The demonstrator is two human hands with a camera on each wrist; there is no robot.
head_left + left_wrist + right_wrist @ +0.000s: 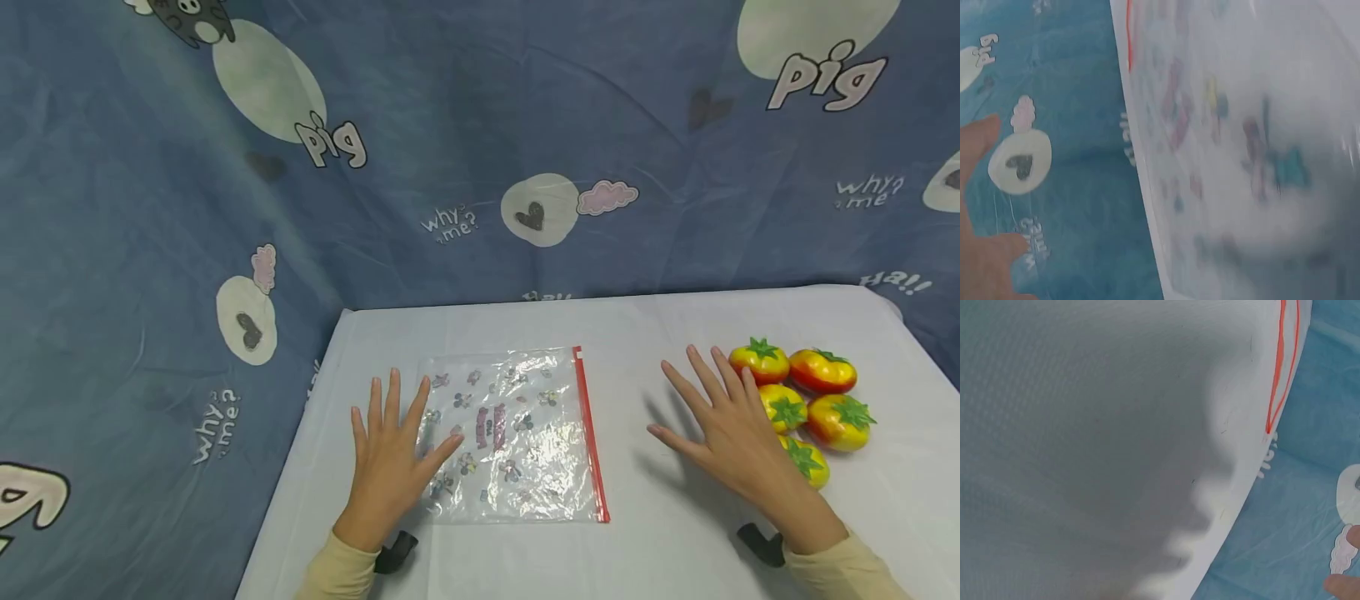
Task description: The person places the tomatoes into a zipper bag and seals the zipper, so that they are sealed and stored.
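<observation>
A clear plastic zip bag (540, 450) with small printed figures and a red zip edge (591, 433) lies flat on the white table. Over its left edge, my left hand (392, 462) is held with fingers spread, gripping nothing. My right hand (738, 437) hovers above the table to the right of the bag, fingers spread apart, and casts a shadow. Just beyond that hand sits a cluster of several red-and-yellow toy fruits with green leafy tops, such as this one (842, 421). The right hand partly hides some of them. In the left wrist view the bag (1229, 125) looks blurred.
The white table (480, 562) ends at a blue patterned cloth (450, 100) hanging behind it and along its left side. Black straps (395, 552) show at both wrists, below beige sleeves (337, 571).
</observation>
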